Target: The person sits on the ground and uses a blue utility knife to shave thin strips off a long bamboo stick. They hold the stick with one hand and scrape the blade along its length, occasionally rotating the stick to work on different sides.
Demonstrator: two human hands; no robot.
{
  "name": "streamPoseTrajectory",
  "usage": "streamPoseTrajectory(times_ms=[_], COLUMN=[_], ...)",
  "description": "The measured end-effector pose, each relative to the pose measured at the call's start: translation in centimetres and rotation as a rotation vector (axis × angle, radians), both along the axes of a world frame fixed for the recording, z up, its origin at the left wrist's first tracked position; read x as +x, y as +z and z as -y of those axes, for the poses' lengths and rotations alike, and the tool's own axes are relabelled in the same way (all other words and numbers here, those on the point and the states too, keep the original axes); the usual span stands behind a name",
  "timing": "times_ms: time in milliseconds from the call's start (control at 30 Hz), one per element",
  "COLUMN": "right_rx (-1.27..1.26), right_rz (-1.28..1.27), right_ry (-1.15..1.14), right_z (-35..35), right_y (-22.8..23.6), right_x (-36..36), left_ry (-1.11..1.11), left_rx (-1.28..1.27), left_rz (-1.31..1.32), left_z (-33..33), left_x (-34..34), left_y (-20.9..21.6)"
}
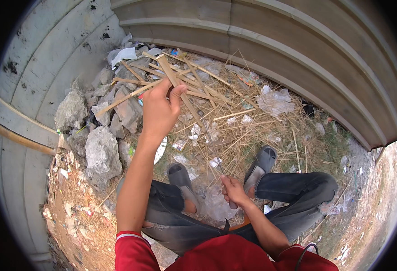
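Observation:
My left hand (160, 106) is closed around a flat, pale bamboo strip (167, 67), gripping it partway along with the thumb on its right side. The strip slants from the far upper left down toward the middle. Low in front of my knees, my right hand (234, 189) is wrapped round the handle of a knife. Its long, thin blade (215, 153) points away from me and meets or overlaps the near end of the strip; I cannot tell whether the two touch. Beyond my left hand, several more bamboo strips (203, 83) lie crossed in a loose heap.
Grey rocks and concrete chunks (102, 151) are piled at the left. Corrugated metal sheeting (288, 40) closes off the far side, and a pale panel wall (49, 58) stands at the left. Dry straw, plastic scraps (275, 100) and shavings litter the ground around my sandals (265, 159).

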State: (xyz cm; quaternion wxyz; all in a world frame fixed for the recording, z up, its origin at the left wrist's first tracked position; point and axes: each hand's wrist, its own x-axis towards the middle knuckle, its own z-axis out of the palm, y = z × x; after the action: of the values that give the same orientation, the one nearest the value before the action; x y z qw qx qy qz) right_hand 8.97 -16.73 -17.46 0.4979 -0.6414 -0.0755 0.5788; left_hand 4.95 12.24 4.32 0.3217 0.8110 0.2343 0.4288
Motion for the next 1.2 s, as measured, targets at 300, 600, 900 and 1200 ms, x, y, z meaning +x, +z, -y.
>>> streamPoseTrajectory(times_ms=[300, 600, 900, 1200], right_rx=[0.072, 0.24, 0.129, 0.294], right_rz=[-0.692, 0.542, -0.815, 0.031], right_ry=[-0.186, -0.041, -0.228, -0.139], right_z=[-1.8, -3.7, -2.1, -4.8], right_y=[8.7, 5.0, -1.3, 10.6], right_x=[2.5, -3.3, 0.2, -0.9], left_ry=[0.01, 0.04, -0.012, 0.022], left_rx=[-0.01, 0.079, 0.126, 0.063], left_rz=[0.0, -0.027, 0.012, -0.035], left_z=[-0.8, -0.5, -0.1, -0.2], left_x=[0.3, 0.5, 0.2, 0.1], left_y=[-0.1, -0.2, -0.3, -0.2])
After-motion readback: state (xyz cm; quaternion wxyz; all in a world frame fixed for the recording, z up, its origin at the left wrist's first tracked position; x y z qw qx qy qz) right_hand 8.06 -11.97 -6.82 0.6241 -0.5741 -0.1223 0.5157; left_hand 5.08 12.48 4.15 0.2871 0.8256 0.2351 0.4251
